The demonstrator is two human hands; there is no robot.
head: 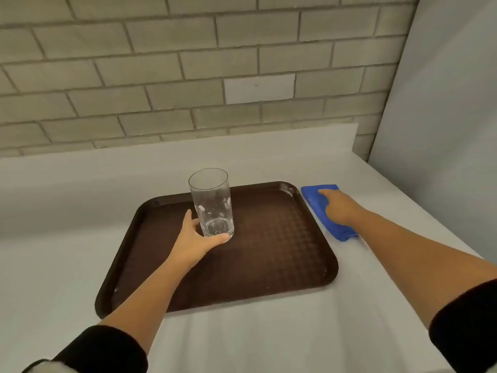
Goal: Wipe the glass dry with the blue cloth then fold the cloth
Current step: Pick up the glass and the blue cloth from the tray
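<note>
Both of your hands are already committed: the glass (211, 203) stands upright on the brown tray (282, 254), droplets on its wall, with your left hand (195, 239) curled around its base, thumb in front and fingers behind, so the whole tall body rises above your hold and could tip or slide through a wet grip if you lift fast. Beside the tray, your right hand (339, 208) lies flat on the folded blue cloth (316, 203), not closed on it; dragged, it may bunch or catch the tray rim.
</note>
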